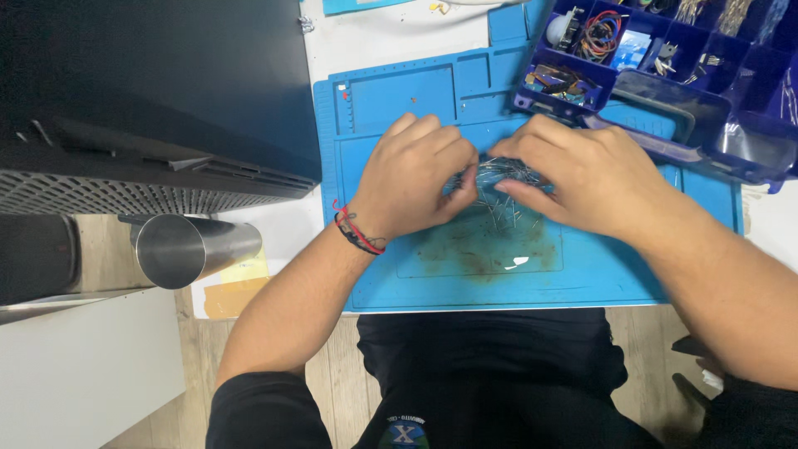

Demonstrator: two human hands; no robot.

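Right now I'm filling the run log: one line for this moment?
left hand + right hand: on wire bundle | over blue mat | parts box behind

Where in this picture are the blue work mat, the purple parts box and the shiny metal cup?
Blue work mat [391,96]: head view, bare upper-left panel.
Purple parts box [665,104]: head view, front wall near the mat.
Shiny metal cup [195,248]: head view, its curved side, lying left of the mat.

**Bundle of thin metal wire leads on the mat**

A loose cluster of thin, silvery metal wire leads [499,187] lies between the hands, pinched from both sides. Some strands splay downward, crossing each other, over the stained middle of the blue silicone work mat [432,283].
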